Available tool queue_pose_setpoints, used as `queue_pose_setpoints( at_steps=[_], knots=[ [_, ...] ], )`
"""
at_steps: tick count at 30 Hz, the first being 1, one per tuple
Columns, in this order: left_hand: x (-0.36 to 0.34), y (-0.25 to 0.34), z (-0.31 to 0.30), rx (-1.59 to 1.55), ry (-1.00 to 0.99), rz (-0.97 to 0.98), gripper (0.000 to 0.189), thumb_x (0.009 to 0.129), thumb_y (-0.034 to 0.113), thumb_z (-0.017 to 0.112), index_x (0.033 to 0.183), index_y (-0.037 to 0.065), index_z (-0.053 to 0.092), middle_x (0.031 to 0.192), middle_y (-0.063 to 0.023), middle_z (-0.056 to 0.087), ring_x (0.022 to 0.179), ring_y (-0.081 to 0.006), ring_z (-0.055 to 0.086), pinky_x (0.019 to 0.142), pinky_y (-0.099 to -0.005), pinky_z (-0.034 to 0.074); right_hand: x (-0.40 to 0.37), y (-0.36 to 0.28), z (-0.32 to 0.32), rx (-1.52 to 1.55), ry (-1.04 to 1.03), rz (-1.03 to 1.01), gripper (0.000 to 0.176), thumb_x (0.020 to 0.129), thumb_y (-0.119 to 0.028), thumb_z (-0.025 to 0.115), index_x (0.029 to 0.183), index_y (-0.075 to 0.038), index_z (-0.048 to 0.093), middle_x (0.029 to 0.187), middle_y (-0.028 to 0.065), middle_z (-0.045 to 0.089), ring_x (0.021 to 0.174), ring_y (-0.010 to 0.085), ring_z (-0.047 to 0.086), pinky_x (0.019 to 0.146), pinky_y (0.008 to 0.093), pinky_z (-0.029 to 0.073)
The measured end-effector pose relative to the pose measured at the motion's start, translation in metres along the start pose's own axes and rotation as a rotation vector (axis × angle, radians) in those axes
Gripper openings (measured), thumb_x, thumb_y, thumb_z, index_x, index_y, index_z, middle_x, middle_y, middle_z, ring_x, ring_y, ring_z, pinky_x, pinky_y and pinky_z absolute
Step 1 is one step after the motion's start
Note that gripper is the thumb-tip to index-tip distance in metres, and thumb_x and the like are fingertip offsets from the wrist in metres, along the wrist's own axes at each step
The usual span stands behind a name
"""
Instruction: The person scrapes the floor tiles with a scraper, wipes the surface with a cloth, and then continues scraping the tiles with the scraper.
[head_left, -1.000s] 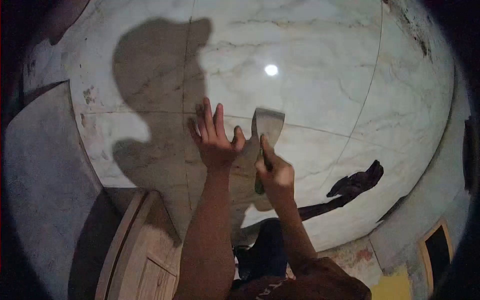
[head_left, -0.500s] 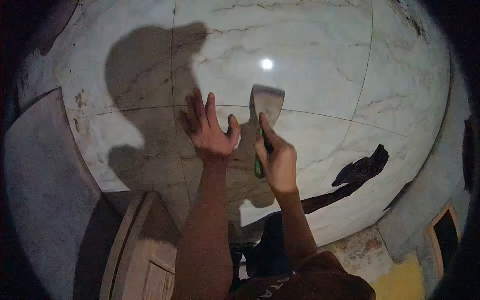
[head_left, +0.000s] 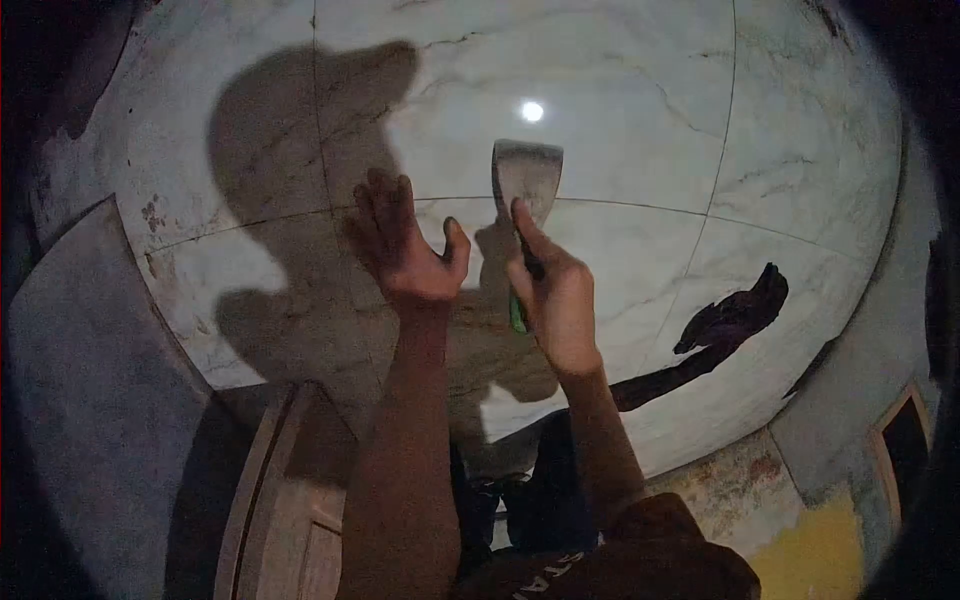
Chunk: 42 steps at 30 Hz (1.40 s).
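Observation:
A putty knife (head_left: 527, 180) with a broad metal blade and a green handle is gripped in my right hand (head_left: 560, 300). Its blade points away from me over the marbled tiles (head_left: 620, 130), and my index finger lies along the back of the blade. To its left is my left hand (head_left: 410, 250), empty, fingers raised and thumb spread apart. The lower part of the handle shows below my right palm; the rest is hidden by my fingers.
Dark shadows of a head and arms fall across the tiles. At the lower left stands a wooden door or cabinet piece (head_left: 270, 500) beside a grey wall (head_left: 100, 400). A dark-framed opening (head_left: 905, 445) and a yellow patch (head_left: 815, 555) lie at the lower right.
The putty knife and my right hand have shifted slightly up in view. My left hand has moved a little left, its fingers closer together.

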<state>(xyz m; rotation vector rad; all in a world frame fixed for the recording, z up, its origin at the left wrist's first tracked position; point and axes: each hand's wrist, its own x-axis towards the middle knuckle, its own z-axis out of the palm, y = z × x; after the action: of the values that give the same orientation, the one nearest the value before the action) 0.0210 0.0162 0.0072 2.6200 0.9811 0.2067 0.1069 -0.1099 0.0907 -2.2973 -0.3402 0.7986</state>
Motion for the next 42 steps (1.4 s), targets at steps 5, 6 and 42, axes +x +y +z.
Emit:
queue_pose_setpoints(
  at_steps=[5, 6, 42],
  knots=[
    [0.002, -0.001, -0.001, 0.034, -0.027, -0.019, 0.071, 0.086, 0.031, 0.061, 0.148, 0.005, 0.038, 0.157, -0.0223, 0.032, 0.147, -0.0420, 0.027, 0.118, -0.0601, 0.015, 0.008, 0.016, -0.001, 0.017, -0.070, 0.019, 0.050, 0.094, -0.007, 0.063, 0.143, -0.013, 0.053, 0.110, 0.0243, 0.069, 0.086, 0.0155, 0.067, 0.075, 0.0280, 0.052],
    [-0.002, 0.000, -0.002, 0.031, -0.034, -0.019, 0.071, 0.086, 0.031, 0.061, 0.148, 0.005, 0.038, 0.157, -0.0223, 0.032, 0.147, -0.0420, 0.027, 0.118, -0.0601, 0.015, 0.005, 0.018, -0.004, 0.015, -0.070, 0.026, 0.050, 0.094, -0.007, 0.063, 0.143, -0.013, 0.053, 0.110, 0.0243, 0.069, 0.086, 0.0155, 0.067, 0.075, 0.0280, 0.052],
    [0.001, -0.006, 0.001, 0.021, -0.107, -0.036, 0.077, 0.092, 0.055, 0.048, 0.151, 0.008, 0.031, 0.161, -0.0197, 0.023, 0.149, -0.0397, 0.021, 0.117, -0.0632, 0.013, 0.092, 0.101, -0.049, -0.631, 0.042, -0.718, 0.057, 0.085, -0.034, 0.064, 0.139, -0.018, 0.053, 0.144, 0.0055, 0.050, 0.133, 0.0233, 0.047, 0.111, 0.0498, 0.031]
  ],
)
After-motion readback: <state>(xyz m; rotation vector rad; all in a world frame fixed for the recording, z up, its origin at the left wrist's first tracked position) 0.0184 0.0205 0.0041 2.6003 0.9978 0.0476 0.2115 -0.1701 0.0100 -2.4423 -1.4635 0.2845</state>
